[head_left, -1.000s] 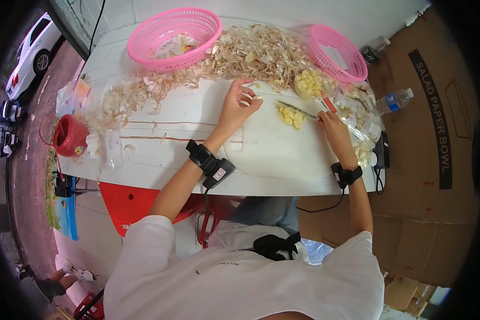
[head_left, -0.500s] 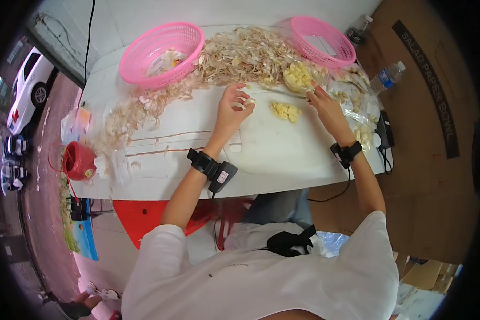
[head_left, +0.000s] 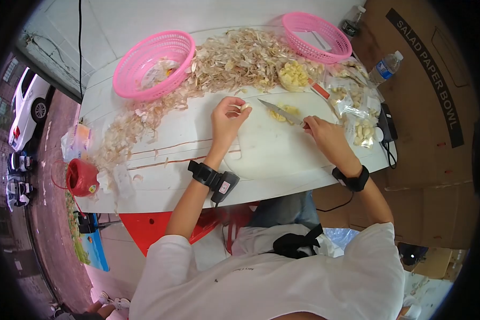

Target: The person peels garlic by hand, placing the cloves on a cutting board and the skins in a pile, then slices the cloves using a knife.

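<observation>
My left hand [head_left: 227, 120] is closed in a pinch on a pale garlic clove [head_left: 245, 108], above the left edge of the white cutting board [head_left: 272, 152]. My right hand [head_left: 328, 138] grips a knife [head_left: 280, 112] by its handle, the blade pointing up and left. Partly behind the blade, a small pile of yellowish garlic pieces [head_left: 292, 110] lies on the board. Just beyond stands a clear bowl of peeled garlic [head_left: 294, 76]. An orange-red strip-like object [head_left: 319, 89] lies beside the bowl.
Dry garlic skins [head_left: 234, 56] heap along the back between a left pink basket [head_left: 153, 65] and a right pink basket [head_left: 316, 38]. Bags of garlic cloves [head_left: 354, 98], a water bottle [head_left: 386, 68] and a cardboard box [head_left: 426, 106] are right; a red pot [head_left: 82, 177] is left.
My right hand has come down toward me, bringing the knife from beside the bowl to over the garlic pieces. My left hand still pinches the clove, slightly lower. The camera view has shifted a little.
</observation>
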{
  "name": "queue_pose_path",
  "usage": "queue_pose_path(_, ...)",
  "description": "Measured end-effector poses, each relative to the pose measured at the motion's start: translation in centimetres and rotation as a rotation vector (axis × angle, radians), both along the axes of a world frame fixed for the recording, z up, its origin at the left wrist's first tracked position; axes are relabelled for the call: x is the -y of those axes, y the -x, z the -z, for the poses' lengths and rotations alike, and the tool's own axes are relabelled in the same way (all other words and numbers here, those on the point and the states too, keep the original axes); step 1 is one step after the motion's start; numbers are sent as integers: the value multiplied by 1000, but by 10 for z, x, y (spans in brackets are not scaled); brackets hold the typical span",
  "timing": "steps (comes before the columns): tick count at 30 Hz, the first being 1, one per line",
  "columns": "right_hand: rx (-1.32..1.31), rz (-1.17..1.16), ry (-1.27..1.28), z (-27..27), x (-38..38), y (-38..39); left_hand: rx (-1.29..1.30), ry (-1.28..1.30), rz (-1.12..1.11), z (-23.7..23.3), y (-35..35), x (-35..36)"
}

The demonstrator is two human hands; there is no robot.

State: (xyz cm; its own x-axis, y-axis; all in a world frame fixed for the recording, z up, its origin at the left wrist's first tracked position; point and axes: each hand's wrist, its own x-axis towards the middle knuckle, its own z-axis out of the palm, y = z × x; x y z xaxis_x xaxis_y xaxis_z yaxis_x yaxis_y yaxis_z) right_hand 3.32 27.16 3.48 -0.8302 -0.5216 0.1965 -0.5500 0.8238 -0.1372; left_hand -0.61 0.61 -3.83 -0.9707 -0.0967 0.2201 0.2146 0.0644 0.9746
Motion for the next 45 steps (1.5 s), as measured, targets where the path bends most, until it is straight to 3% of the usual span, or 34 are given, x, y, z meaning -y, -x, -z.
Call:
queue_pose_path(4, 25, -70, -36, 2, 10, -12, -18, -23, -23, -1, -1, -2)
queue_pose_path(9, 53, 25, -123, 11, 7, -23, -95, 15, 65, -2, -4, -4)
queue_pose_path(13, 108, 98, 51, 2, 6, -30, -122, 130, 96, -9, -10, -6)
queue_pose_path(17, 142, 111, 293, 8, 16, -35, -15, 84, -46, -1, -10, -5)
queue_pose_path(24, 335, -42, 362, 15, 32, -33, -23, -40, -164, -2, -7, -3)
queue_pose_path(28, 365, 104, 342, 12, 19, -28, -40, -67, -77, 1, -7, -4)
queue_pose_path(31, 345, 215, 439, 9, 7, -29, -4, 67, 5, -1, -10, -7)
queue_pose_path(36, 274, 308, 369, 2, 14, -40, -101, 296, 87, -11, -18, -10)
queue_pose_path(45, 301, 237, 399, 12, 31, -31, -43, 296, 35, -17, -20, -15)
